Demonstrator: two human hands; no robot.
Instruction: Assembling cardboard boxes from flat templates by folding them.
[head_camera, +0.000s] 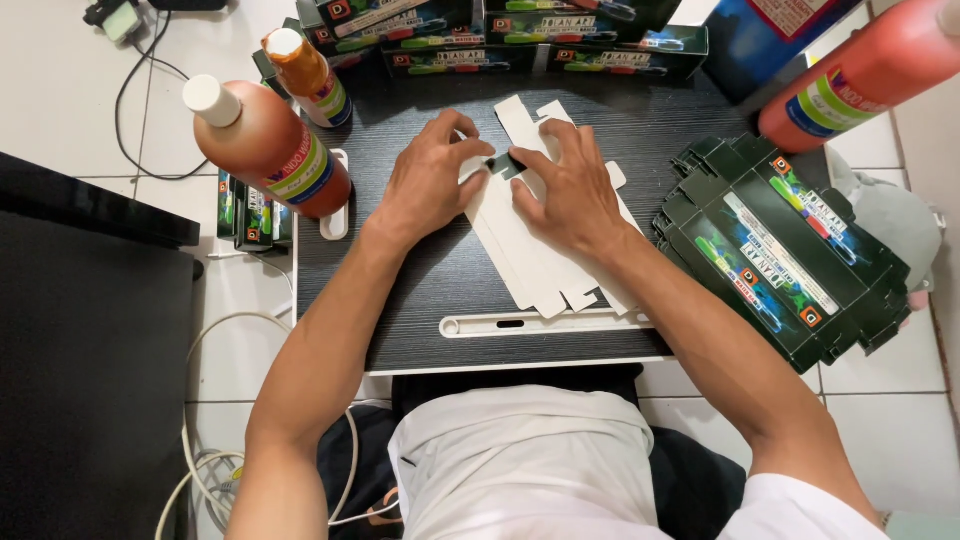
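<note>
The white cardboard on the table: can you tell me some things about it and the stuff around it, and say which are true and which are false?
1. Both hands press on the flat white cardboard blank. True; the left hand and right hand lie on it.
2. The cardboard is folded into a closed box. False; it lies flat.
3. A stack of dark green flat boxes lies right of the hands. True.
4. The big bottle on the left is blue. False; it is orange-red with a white cap.

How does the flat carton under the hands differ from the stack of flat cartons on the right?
The carton under the hands lies alone, plain white side up; the stack on the right lies untouched, dark green printed side up. The left hand and right hand press the single one. Both are unfolded.
</note>
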